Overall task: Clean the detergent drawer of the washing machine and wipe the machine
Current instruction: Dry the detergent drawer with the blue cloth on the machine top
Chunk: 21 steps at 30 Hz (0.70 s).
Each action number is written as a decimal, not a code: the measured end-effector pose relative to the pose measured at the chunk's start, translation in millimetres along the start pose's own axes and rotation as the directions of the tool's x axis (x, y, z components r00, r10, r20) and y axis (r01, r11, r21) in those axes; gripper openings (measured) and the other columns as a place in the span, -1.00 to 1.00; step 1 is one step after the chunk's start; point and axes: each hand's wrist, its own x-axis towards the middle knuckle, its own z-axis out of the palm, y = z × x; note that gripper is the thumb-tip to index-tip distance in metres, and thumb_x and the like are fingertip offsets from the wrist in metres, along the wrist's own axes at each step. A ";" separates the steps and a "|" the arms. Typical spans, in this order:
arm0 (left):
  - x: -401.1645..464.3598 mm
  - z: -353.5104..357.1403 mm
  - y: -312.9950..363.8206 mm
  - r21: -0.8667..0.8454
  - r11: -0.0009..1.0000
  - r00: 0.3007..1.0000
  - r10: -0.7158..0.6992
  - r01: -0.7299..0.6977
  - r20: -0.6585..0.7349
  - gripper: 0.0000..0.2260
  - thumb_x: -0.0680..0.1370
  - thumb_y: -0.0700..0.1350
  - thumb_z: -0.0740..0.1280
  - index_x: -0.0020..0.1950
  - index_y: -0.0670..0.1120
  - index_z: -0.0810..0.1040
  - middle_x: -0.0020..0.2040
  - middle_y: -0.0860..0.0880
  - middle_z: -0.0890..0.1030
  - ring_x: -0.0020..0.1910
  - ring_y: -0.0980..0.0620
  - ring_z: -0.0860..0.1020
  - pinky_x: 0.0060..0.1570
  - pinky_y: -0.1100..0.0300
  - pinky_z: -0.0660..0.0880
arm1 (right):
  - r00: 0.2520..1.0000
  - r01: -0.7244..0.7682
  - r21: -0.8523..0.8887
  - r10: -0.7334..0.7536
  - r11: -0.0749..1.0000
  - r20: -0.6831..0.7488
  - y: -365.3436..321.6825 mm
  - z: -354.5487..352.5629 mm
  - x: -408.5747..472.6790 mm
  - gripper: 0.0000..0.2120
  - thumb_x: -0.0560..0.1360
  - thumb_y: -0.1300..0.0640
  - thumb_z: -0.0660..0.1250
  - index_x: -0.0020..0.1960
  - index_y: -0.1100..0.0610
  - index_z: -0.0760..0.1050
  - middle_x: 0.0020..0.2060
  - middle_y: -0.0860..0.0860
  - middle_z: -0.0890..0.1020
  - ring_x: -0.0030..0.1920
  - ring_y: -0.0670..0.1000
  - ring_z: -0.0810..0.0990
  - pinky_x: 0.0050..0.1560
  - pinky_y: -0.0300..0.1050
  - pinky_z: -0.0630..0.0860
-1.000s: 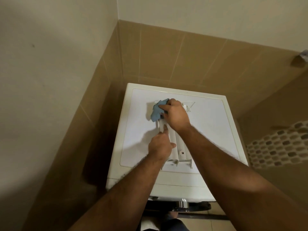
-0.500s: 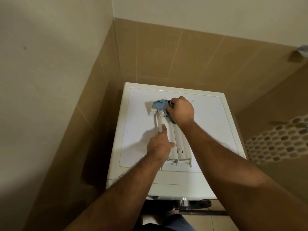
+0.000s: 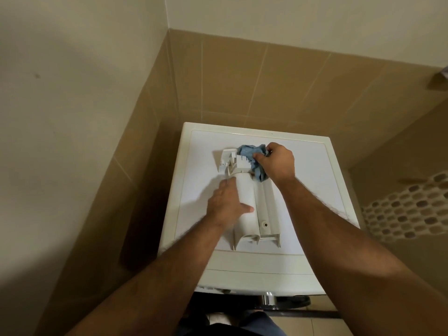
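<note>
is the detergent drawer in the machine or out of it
Out. The long white plastic detergent drawer lies on the white washing machine's flat top, left hand steadying it, right hand wiping with a bunched blue cloth.

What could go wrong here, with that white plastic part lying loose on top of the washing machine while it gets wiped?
The detergent drawer lies loose on the washing machine top; a hard wipe might slide it toward the front edge, though the left hand steadies it. The blue cloth in the right hand could snag on the small tabs at the far end.
</note>
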 end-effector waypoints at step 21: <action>64.5 -58.8 7.1 0.190 0.960 0.965 0.231 -0.205 -0.124 -0.40 0.52 0.09 0.39 0.50 -0.05 0.28 0.41 -0.07 0.45 0.32 -0.11 0.46 0.22 0.11 0.42 | 0.934 0.343 -0.176 -0.355 0.923 -0.042 12.7 8.7 -13.8 -0.82 0.48 0.09 0.36 0.03 0.12 0.62 -0.06 0.09 0.61 -0.09 0.13 0.57 -0.19 -0.07 0.50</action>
